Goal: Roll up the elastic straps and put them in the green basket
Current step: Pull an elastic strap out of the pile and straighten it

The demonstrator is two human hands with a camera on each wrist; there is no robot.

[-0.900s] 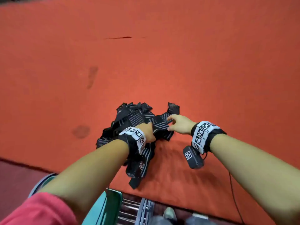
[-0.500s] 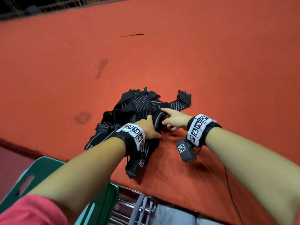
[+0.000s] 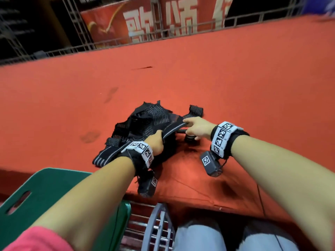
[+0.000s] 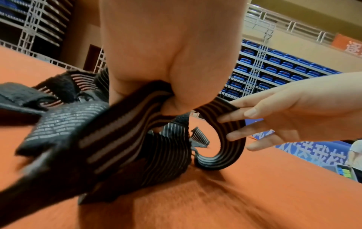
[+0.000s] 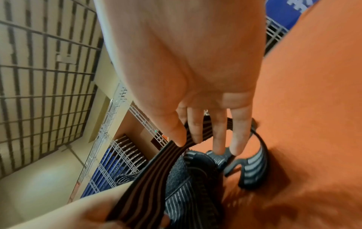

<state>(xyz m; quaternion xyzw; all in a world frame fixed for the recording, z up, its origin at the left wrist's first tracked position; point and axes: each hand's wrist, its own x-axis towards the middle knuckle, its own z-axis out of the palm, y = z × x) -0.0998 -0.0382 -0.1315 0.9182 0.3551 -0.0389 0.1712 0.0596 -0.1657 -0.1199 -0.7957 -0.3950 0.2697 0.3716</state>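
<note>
A heap of black elastic straps (image 3: 152,118) with pale stripes lies on the red-covered table (image 3: 253,98), near its front edge. My left hand (image 3: 156,142) grips one strap (image 3: 172,130) in its fist, at the heap's near side. My right hand (image 3: 190,124) pinches the same strap a short way to the right, between thumb and forefinger. In the left wrist view this strap (image 4: 121,124) runs out of my fist to the right hand (image 4: 274,116) and curls in a loop down to the cloth. The green basket (image 3: 54,182) stands below the table at the lower left, partly hidden by my left forearm.
A grey slatted plastic piece (image 3: 157,223) and my knees in pale jeans (image 3: 199,236) sit under the table's front edge. Behind the table are metal trusses and a red banner (image 3: 145,20). Dark stains (image 3: 89,136) mark the cloth left of the heap.
Both hands rested on the heap before; now one strap is lifted and drawn out between them, the right hand having shifted to the right. The head view has tilted up.
</note>
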